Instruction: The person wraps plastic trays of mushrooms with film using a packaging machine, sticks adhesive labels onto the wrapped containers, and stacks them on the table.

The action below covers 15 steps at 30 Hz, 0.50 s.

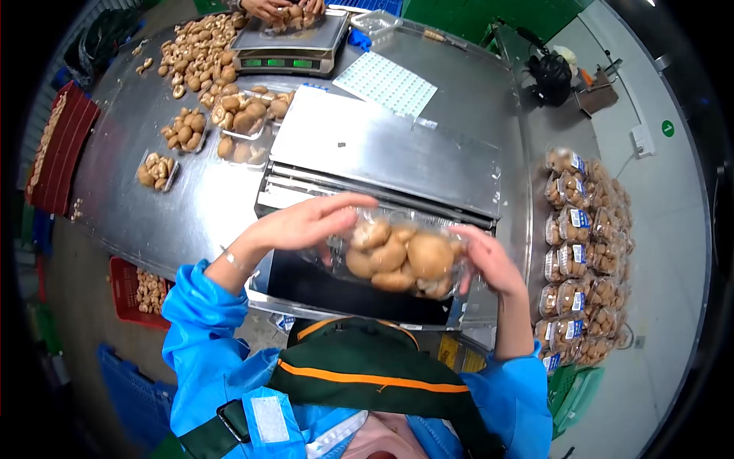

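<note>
A clear, film-covered tray of brown mushrooms (401,256) is held between my two hands, above the dark front plate (306,279) of a metal wrapping machine. My left hand (317,222) is at the tray's left end, fingers stretched over its upper edge. At the right end, my right hand (485,260) has its fingers against the film. Behind the tray lies the machine's flat metal top (382,145). Left of the machine stand open trays of mushrooms (245,115), with two smaller ones (183,130) further left.
Loose mushrooms (199,50) are piled at the back left, beside a scale (287,57) where another person's hands (283,9) hold mushrooms. A label sheet (386,83) lies behind the machine. Wrapped, labelled packs (585,260) are stacked at right. Red crates (126,294) stand left.
</note>
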Available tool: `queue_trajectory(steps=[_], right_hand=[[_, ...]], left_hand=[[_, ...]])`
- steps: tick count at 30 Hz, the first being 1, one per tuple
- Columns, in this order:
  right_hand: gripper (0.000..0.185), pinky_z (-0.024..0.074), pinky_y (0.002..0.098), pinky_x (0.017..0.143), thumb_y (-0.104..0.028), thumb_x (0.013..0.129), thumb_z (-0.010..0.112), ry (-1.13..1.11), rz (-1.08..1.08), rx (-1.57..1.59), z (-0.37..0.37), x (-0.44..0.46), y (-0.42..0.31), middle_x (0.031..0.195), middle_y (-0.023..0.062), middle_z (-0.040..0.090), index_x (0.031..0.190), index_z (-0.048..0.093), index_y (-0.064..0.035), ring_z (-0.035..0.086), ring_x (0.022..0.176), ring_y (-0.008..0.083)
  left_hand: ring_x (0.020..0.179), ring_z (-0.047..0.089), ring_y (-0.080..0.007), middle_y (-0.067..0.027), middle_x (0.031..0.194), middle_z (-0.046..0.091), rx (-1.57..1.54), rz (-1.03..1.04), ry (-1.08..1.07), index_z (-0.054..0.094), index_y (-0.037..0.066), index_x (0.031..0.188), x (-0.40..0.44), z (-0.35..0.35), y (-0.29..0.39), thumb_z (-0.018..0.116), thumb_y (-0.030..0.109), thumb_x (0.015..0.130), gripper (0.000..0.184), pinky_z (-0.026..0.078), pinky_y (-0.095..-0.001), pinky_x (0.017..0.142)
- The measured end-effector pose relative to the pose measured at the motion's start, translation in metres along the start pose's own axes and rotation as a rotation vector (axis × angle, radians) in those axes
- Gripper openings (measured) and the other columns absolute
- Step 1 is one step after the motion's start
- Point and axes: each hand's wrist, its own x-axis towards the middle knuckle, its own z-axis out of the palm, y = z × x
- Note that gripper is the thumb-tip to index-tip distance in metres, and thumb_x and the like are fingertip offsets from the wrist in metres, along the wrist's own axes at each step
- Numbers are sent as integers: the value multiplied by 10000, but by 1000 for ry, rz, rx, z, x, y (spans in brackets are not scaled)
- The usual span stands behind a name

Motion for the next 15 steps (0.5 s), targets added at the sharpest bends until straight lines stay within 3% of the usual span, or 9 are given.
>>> queue_trajectory(steps=[2, 3, 4, 6, 9, 11, 13, 14, 15], right_hand=[[382, 502, 248, 464, -204, 905, 429, -15, 24, 22, 16, -17, 19, 1057, 122, 561, 1266, 420, -80, 592, 480, 162], [440, 514, 249, 447, -283, 917, 414, -1, 0, 24, 23, -14, 37, 1021, 156, 582, 1281, 377, -39, 626, 632, 190], [429, 521, 253, 461, -273, 921, 408, 13, 22, 47, 33, -9, 43, 1051, 152, 570, 1282, 381, -42, 623, 719, 190], [422, 524, 257, 467, -273, 925, 410, 66, 101, -25, 34, 7, 75, 1070, 141, 565, 1280, 391, -47, 616, 789, 182], [466, 524, 249, 498, -338, 935, 375, 225, 136, 87, 36, 3, 109, 1071, 131, 572, 1266, 404, -11, 609, 844, 174], [496, 521, 234, 530, -385, 941, 333, 363, 182, 74, 30, -16, 144, 1036, 129, 593, 1224, 445, 8, 606, 858, 170], [326, 410, 195, 431, -329, 925, 430, 515, 141, 20, 44, -28, 187, 736, 36, 580, 986, 544, -29, 534, 573, 92], [273, 355, 182, 390, -305, 916, 468, 570, 146, -41, 55, -27, 205, 630, -2, 539, 893, 551, -46, 473, 466, 63], [218, 267, 189, 345, -260, 899, 516, 777, 68, -12, 67, -18, 224, 535, -46, 409, 766, 499, -88, 333, 367, 39]], left_hand=[[926, 573, -205, -143, 1131, 537, -94, 30, -97, 292, 50, 1346, -26, 5, -24, 358, 416, 924, 563, 546, -298, 659], [925, 589, -203, -159, 1158, 531, -181, -56, -100, 335, 5, 1319, -36, 3, -29, 439, 366, 911, 554, 534, -294, 707], [888, 598, -192, -162, 1138, 547, -234, -110, -101, 383, -8, 1276, -44, -1, -49, 468, 334, 903, 513, 529, -286, 704], [815, 618, -172, -168, 1097, 578, -340, -214, -101, 478, -34, 1190, -46, -7, -117, 524, 272, 887, 433, 518, -270, 697], [716, 611, -135, -153, 978, 630, -425, -343, 171, 575, -33, 1023, -46, -2, -164, 564, 195, 866, 277, 501, -243, 674], [652, 576, -100, -89, 795, 639, -459, -244, 426, 583, 8, 910, -46, 20, -153, 511, 188, 900, 194, 472, -216, 628], [607, 555, -85, -18, 693, 568, -419, -73, 656, 552, 37, 847, -37, 41, -169, 488, 230, 915, 214, 458, -208, 573], [517, 482, -62, 15, 640, 501, -313, -38, 761, 530, 59, 826, -30, 49, -174, 477, 246, 920, 216, 392, -202, 457], [491, 449, -55, 22, 629, 482, -411, -71, 858, 526, 68, 827, -24, 56, -166, 479, 252, 918, 211, 343, -203, 417]])
